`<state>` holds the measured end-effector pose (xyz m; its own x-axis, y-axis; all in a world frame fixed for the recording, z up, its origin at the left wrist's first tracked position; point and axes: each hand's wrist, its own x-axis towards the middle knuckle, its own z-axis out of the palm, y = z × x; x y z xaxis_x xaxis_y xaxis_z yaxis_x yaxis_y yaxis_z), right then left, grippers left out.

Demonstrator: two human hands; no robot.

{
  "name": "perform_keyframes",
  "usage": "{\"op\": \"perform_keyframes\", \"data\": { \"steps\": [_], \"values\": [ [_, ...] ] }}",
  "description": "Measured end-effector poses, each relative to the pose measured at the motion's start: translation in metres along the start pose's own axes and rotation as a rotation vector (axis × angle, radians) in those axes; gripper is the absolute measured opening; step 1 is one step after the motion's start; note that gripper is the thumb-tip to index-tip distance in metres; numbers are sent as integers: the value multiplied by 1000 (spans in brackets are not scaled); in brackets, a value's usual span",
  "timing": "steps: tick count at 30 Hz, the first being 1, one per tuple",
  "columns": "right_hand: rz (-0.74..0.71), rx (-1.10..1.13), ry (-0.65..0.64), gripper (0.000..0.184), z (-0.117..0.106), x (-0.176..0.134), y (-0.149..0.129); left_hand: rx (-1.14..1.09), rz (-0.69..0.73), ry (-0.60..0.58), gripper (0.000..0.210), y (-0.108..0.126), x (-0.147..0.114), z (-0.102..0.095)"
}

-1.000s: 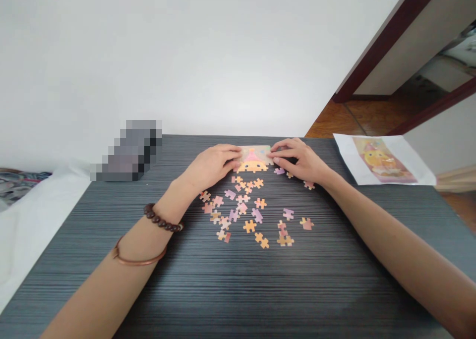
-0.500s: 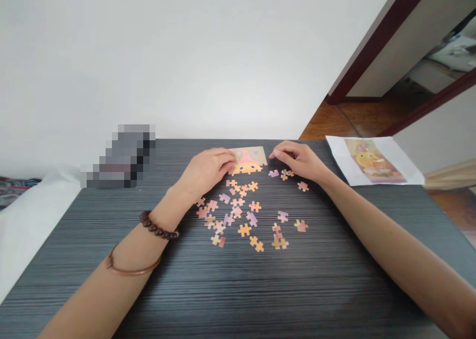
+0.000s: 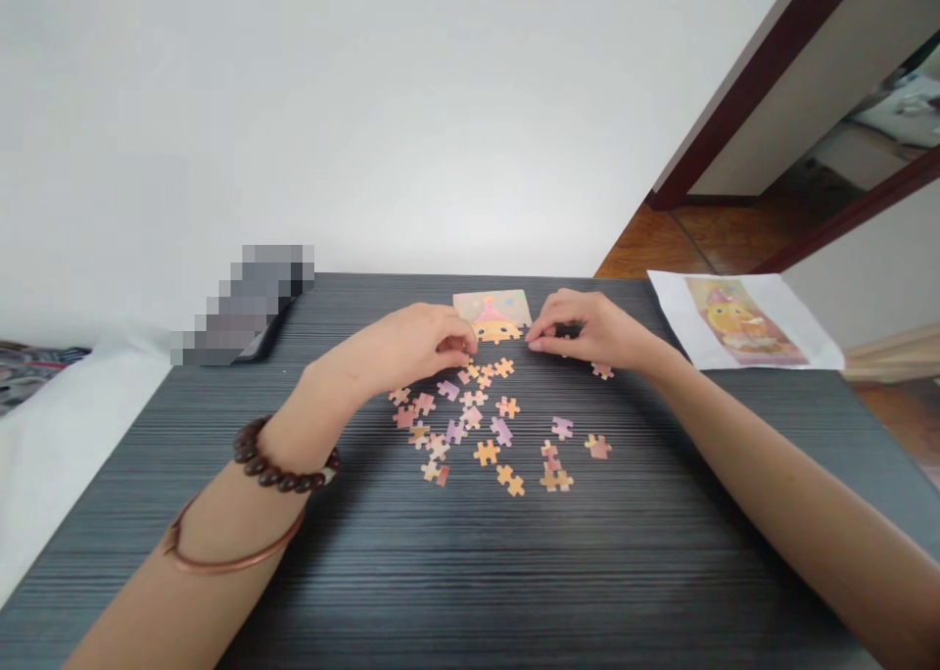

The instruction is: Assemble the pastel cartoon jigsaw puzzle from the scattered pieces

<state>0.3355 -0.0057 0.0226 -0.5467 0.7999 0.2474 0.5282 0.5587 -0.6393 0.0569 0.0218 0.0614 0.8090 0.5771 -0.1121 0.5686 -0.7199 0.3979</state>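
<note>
The joined upper part of a jigsaw puzzle [image 3: 493, 310] lies at the far side of the table, showing a pink hat and a yellow face. My left hand [image 3: 422, 345] is closed at its lower left corner, thumb and fingers curled together above small pieces. At its right edge, the thumb and forefinger of my right hand [image 3: 587, 325] are pinched close together. Whatever either hand holds is hidden. Loose puzzle pieces [image 3: 486, 453] are scattered on the near side, orange, pink and purple. One pink piece [image 3: 602, 369] lies just below my right hand.
A white sheet with a printed picture [image 3: 734, 319] of the yellow character lies at the table's right back. A dark, pixelated object [image 3: 246, 308] sits at the left back. The dark table [image 3: 470, 572] meets a white wall; a doorway is at the right.
My left hand has drawn back from the joined part's left side toward its lower edge, uncovering that corner. My right hand has come down slightly, covering the purple piece and the ones beside it.
</note>
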Motion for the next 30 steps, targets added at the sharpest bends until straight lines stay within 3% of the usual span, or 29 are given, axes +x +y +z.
{"op": "perform_keyframes", "data": {
  "steps": [9, 14, 16, 22, 26, 30],
  "values": [
    [-146, -108, -52, 23, 22, -1, -11, -63, -119, -146, 9, 7, -2, 0],
    [-198, -152, -38, 19, 28, -1, -10, -115, -78, -163, 7, 2, -2, 2],
    [-218, -235, -20, 20, 27, -1, -11, -96, -73, -123, 10, 1, -1, 4],
    [-160, -390, 133, 23, 26, -3, -9, 134, -129, 193, 33, 0, 1, 18],
    [-154, -482, 177, 22, 26, -5, -1, 181, -214, 182, 61, -8, 2, 29],
    [-155, -496, 189, 23, 26, -5, 2, 168, -234, 120, 67, -15, 4, 36]
  ]
}}
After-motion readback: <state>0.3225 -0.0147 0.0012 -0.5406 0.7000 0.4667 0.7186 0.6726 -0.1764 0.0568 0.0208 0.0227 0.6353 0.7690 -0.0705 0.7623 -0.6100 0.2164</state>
